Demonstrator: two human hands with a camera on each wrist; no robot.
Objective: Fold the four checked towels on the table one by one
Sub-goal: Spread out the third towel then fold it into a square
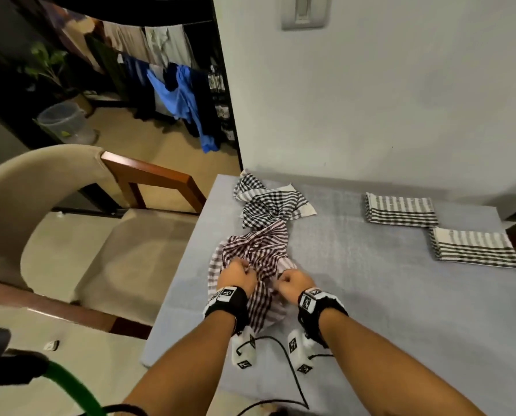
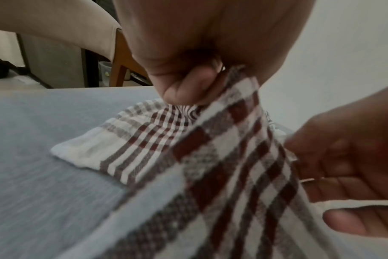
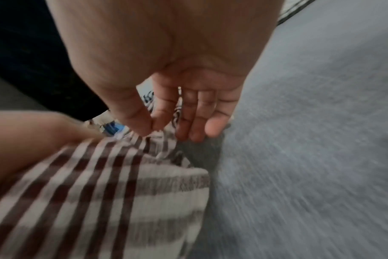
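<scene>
Left hand point(image 1: 238, 276) pinching maroon checked towel point(image 1: 255, 250), fingers curled on gathered cloth | right hand point(image 1: 292, 285) gripping same towel by thumb and forefinger, other fingers loosely out | lying crumpled at near-left of table point(image 1: 370, 295), partly hidden under hands | black checked towel point(image 1: 270, 205) bunching behind, touching it | two folded towels point(image 1: 400, 210) sitting far right | wrist views blurring.

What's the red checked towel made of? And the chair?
Red checked towel: looks like thin woven cotton; threads show and it crumples softly. Chair: a beige padded cover, perhaps fabric or faux leather, on a glossy brown wooden frame.
</scene>
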